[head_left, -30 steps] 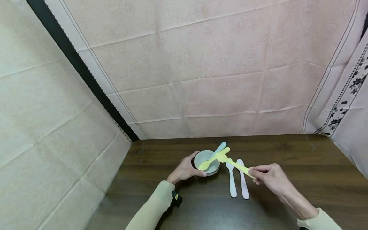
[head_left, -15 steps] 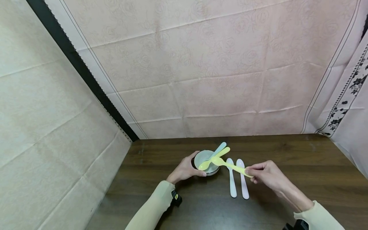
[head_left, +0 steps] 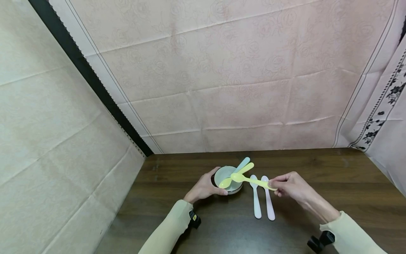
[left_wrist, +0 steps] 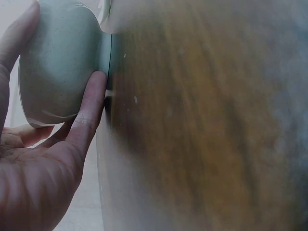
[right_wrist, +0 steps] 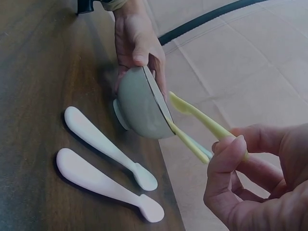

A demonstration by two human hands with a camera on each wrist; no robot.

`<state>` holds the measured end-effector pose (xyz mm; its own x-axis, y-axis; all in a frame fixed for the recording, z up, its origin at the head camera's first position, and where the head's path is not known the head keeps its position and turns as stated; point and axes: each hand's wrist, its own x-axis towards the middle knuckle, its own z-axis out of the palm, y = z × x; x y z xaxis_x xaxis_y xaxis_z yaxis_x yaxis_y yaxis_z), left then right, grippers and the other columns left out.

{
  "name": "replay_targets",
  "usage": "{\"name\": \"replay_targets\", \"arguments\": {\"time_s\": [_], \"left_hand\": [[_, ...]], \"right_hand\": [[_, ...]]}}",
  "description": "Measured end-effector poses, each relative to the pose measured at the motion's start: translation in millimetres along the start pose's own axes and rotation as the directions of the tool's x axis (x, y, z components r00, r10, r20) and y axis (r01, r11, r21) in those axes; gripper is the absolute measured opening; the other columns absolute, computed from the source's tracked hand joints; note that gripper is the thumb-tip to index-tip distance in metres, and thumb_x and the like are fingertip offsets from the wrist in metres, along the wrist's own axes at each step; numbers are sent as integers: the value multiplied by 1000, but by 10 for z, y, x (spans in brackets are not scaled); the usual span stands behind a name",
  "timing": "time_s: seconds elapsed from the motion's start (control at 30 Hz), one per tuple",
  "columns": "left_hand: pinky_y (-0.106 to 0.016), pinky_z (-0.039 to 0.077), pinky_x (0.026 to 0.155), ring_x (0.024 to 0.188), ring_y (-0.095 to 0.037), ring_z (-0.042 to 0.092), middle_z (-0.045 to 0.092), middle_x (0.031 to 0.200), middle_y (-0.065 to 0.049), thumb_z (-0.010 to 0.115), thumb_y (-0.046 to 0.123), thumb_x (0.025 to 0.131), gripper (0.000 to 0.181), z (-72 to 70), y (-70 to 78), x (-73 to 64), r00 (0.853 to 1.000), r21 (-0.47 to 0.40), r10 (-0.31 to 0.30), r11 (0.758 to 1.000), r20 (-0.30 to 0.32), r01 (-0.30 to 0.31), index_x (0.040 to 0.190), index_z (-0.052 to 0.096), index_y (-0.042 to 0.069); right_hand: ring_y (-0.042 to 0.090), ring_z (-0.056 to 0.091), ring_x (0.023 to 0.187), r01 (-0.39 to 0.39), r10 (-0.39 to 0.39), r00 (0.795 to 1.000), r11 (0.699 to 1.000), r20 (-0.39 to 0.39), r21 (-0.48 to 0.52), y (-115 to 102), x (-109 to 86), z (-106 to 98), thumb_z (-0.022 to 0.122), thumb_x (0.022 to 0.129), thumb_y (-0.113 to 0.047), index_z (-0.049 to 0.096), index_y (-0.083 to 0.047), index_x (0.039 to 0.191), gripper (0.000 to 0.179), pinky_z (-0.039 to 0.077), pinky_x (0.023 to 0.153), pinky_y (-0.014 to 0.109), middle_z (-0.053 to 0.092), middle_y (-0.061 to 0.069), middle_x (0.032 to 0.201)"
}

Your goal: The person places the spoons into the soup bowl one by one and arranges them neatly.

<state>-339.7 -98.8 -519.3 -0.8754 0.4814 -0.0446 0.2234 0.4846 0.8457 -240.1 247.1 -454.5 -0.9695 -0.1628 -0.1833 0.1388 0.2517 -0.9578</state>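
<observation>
My left hand [head_left: 203,186] grips a pale green bowl [right_wrist: 139,106], thumb at the rim and fingers round its side. A yellow spoon [head_left: 225,183] leans in the bowl, its handle sticking out over the far right rim beside a light blue handle [head_left: 244,162]. With its thumb and fingertips, my right hand [head_left: 293,187] pinches a second yellow spoon [head_left: 254,181] by the handle end. This spoon's head overlaps the bowl's right rim in the head view. In the right wrist view the head stands apart from the bowl, beyond the rim.
Right of the bowl, a whitish spoon [head_left: 257,203] and a pale pink spoon [head_left: 269,204] lie side by side on the dark wooden table [head_left: 177,165]. Patterned cloth [head_left: 241,88] hangs behind the table, with more cloth at both sides.
My right hand has moved left and slightly away from me, bringing the pinched yellow spoon's head over the bowl's rim. The left hand and bowl have stayed put.
</observation>
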Motion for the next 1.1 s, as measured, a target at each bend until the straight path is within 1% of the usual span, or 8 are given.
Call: {"name": "replay_targets", "arguments": {"time_s": [0.2,0.33,0.47,0.7,0.8,1.0,1.1], "left_hand": [[-58,43,122,141,-28,55,57,161,-8,100,34,80,111,-11,16,-2,1000,-9,-15,1000,2,15,171,38,14],[-58,42,123,142,-28,55,57,161,-8,100,35,79,113,-18,12,4,1000,-3,-16,1000,-2,16,171,37,14],[-59,42,123,142,-28,55,58,161,-9,100,35,79,113,-14,8,2,1000,4,-17,1000,-3,17,171,37,13],[-60,40,124,145,-31,53,54,164,-12,100,35,80,115,-14,-3,-15,1000,2,-28,1000,-3,28,172,35,12],[-59,42,122,142,-29,55,56,162,-10,100,35,80,113,-16,-4,-20,1000,-6,-25,1000,1,25,171,37,14],[-53,46,117,132,-23,59,62,154,-1,100,36,80,104,-19,-15,0,1000,-18,-7,1000,18,7,167,44,26],[-54,45,118,134,-22,58,62,155,0,100,36,80,105,-26,-19,4,1000,-14,-2,1000,15,2,168,43,24]], "right_hand": [[8,63,69,-7,8,1000,1000,16,-31,-28,82,-14,72,102,-12,76,14,120,32,54,65,22,71,-2,80],[7,62,69,13,-12,998,1000,59,-16,-22,148,-22,71,103,-11,75,16,120,31,54,66,21,72,-2,81],[6,61,70,16,-16,996,1000,93,4,-10,211,-17,70,104,-10,75,16,119,31,53,65,21,70,-2,81],[6,61,69,14,-13,995,1000,100,-7,11,329,34,71,103,-10,74,16,120,31,54,65,20,70,-2,81],[5,61,69,4,-3,994,1000,108,-10,4,369,50,70,104,-9,74,16,120,31,54,64,20,71,-1,80],[6,58,68,-25,29,993,999,115,-32,-26,443,73,71,103,-9,76,13,119,27,52,64,20,67,-2,76],[5,58,68,-35,39,992,999,118,-38,-41,483,91,72,103,-9,76,13,120,28,52,63,19,68,-1,78]]}}
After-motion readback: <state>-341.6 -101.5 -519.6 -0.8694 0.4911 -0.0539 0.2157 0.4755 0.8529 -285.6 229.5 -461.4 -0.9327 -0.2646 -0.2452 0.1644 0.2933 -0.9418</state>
